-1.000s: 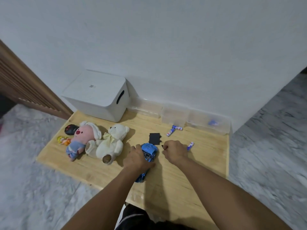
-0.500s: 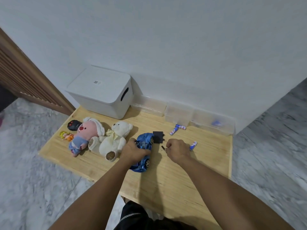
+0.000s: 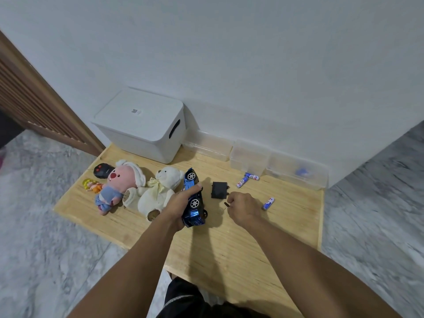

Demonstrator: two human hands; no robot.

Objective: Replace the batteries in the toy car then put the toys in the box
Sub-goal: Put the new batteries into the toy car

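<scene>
Left hand [image 3: 176, 204] grip wrapped around toy car [image 3: 193, 198], tilted above worktop [image 3: 229, 249]. Right hand [image 3: 243, 206] pinches a small dark piece. Battery cover [image 3: 219, 190] off, batteries [image 3: 268, 203] loose. Probably mid-swap; toys unboxed, box [image 3: 142, 125] shut.

Three batteries [image 3: 242, 182]; two plush toys [image 3: 119, 184]; one toy car [image 3: 193, 198]; one white box [image 3: 142, 125]; three clear containers [image 3: 249, 157].

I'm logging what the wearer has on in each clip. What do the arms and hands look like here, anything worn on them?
Both forearms are bare to the bottom of the frame: no sleeves show. The left hand and right hand have no gloves, and no watch, bracelet or ring is visible. The only clothing in view is a dark garment between the arms.
</scene>
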